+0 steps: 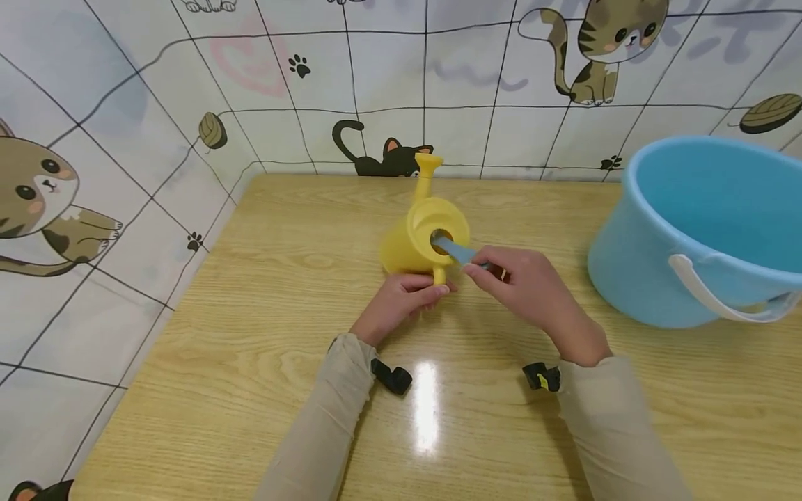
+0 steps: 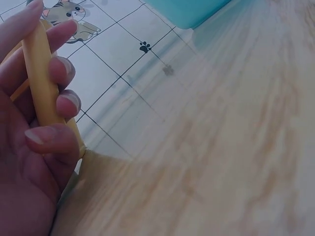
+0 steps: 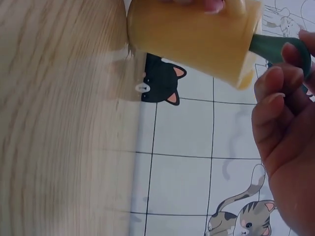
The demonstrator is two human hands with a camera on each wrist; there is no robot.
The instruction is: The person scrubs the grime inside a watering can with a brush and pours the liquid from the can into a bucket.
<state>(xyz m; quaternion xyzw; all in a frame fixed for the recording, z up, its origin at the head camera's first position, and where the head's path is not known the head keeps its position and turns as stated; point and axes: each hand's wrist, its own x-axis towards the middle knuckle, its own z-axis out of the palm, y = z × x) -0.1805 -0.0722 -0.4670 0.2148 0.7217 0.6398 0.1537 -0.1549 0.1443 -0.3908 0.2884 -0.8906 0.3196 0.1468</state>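
Protruding from yellow watering can (image 1: 415, 240): blue tool (image 1: 457, 251).

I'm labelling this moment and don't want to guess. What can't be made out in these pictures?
- Inner end of the blue tool: head view, hidden inside the yellow watering can.
- The can's contents: head view, hidden by its top and the tool.
- Tool's held end: right wrist view, partly covered by the right hand.
- Blue bucket's right side: head view, cut off by the right edge.
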